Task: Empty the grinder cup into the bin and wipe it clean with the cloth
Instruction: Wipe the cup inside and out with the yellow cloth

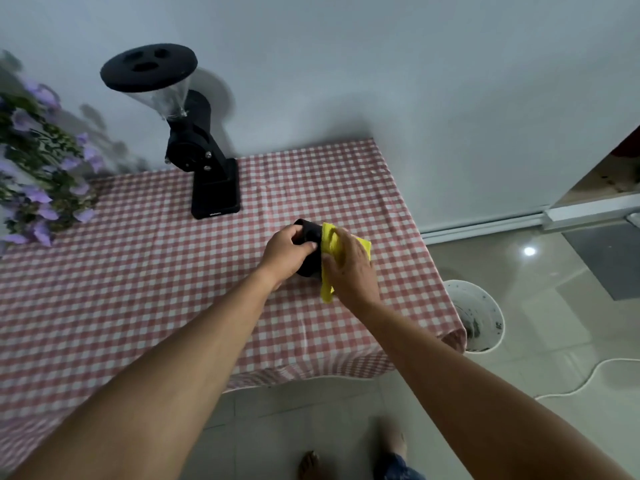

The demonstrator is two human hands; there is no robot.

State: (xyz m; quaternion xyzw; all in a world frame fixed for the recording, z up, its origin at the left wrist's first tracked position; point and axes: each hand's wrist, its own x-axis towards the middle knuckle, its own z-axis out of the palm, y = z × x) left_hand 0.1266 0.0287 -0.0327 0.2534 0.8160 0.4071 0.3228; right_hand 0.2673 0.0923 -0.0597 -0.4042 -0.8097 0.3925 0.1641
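Fingers point(304, 244) of the left hand point(285, 251) are curled tightly around a black grinder cup point(309, 251), while the right hand point(349, 268) is closed on a yellow cloth point(332, 245) pressed against the cup's right-hand end. The cup is held tilted just above the table point(138, 289), near its right edge and roughly midway between the far and near edges. Its long axis is seen running from upper left to lower right, with one end turned toward the far left and the other toward the cloth; which end is the open mouth cannot be told, since the cloth and fingers cover it. A strip of the cloth hangs down below the right hand's heel, and a folded corner shows beyond its knuckles.

The table is covered by a red-and-white checked tablecloth point(346, 181). A black coffee grinder point(204, 157) with a clear hopper and a black lid is seen standing at the far edge, against the wall, well apart from the cup. Purple artificial flowers point(38, 161) are gathered at the far left corner. A white bin point(485, 306), its inside speckled with dark grounds, stands on the tiled floor just beside the table's near right corner. A white cable point(588, 372) lies on the floor beyond it.
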